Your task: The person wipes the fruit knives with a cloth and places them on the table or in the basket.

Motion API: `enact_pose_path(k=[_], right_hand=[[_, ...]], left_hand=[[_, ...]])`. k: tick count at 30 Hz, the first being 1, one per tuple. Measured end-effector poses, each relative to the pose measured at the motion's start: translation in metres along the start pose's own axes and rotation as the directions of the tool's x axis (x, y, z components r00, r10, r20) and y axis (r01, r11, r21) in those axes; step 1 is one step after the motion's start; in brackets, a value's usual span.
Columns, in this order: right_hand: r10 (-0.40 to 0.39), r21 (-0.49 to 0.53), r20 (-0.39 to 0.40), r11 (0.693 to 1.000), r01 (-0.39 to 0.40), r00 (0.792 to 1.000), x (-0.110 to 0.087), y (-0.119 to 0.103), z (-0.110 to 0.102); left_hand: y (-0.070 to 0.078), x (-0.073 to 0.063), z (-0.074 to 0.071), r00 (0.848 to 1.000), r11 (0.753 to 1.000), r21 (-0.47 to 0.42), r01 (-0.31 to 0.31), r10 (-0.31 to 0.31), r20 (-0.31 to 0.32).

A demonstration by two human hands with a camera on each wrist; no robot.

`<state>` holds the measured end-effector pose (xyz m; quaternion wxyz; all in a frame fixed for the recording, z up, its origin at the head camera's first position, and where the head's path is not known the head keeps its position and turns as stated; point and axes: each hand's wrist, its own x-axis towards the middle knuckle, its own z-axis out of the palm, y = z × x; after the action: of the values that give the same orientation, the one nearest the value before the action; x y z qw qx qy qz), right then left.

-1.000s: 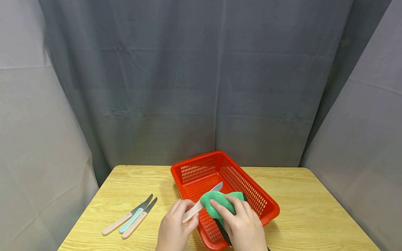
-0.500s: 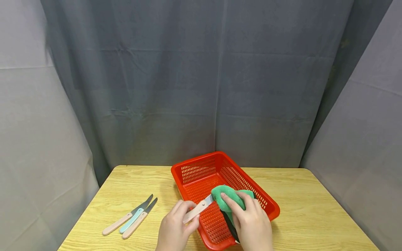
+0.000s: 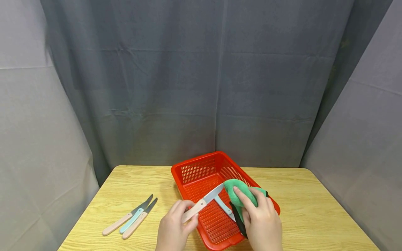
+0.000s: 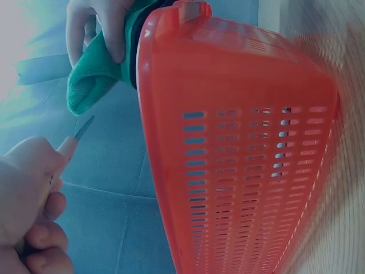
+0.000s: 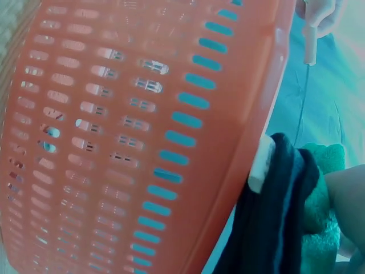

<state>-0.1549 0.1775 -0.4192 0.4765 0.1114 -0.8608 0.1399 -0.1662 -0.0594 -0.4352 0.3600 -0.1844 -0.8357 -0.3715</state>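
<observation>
My left hand grips the pale pink handle of a knife, whose bare blade points up and to the right over the basket. In my right hand a bunched green cloth with a dark edge is held, right at the knife's tip. The left wrist view shows the knife from the side, above the basket's rim, with the cloth just past its tip. Inside the red basket lies a knife with a light blue handle, its blade partly hidden by the cloth.
Left of the basket, two pink-handled knives and a light blue-handled knife lie side by side on the wooden table. A grey curtain hangs behind the table.
My right hand has slid the green cloth up and right along the blade to its tip, baring the blade. The blue-handled knife in the basket has come into sight. My left hand stays nearly still.
</observation>
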Motion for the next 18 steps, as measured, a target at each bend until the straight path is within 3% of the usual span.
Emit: enact_pose_path(k=[5,12,18], right_hand=[[-0.067,0.037,0.036,0.997,0.066,0.997,0.0,-0.005,-0.003],[-0.221,0.119,0.06,0.97,0.212,0.974,-0.002,-0.016,-0.001],[-0.239,0.132,0.073,0.965,0.228,0.968,-0.007,-0.022,0.004]], left_hand=[[0.0,0.0,0.0,1.0,1.0,0.002,0.023,-0.023,0.006],[0.0,0.0,0.001,0.999,0.999,0.019,0.032,-0.032,0.011],[0.0,-0.001,0.002,0.999,0.999,0.018,0.038,-0.038,0.008]])
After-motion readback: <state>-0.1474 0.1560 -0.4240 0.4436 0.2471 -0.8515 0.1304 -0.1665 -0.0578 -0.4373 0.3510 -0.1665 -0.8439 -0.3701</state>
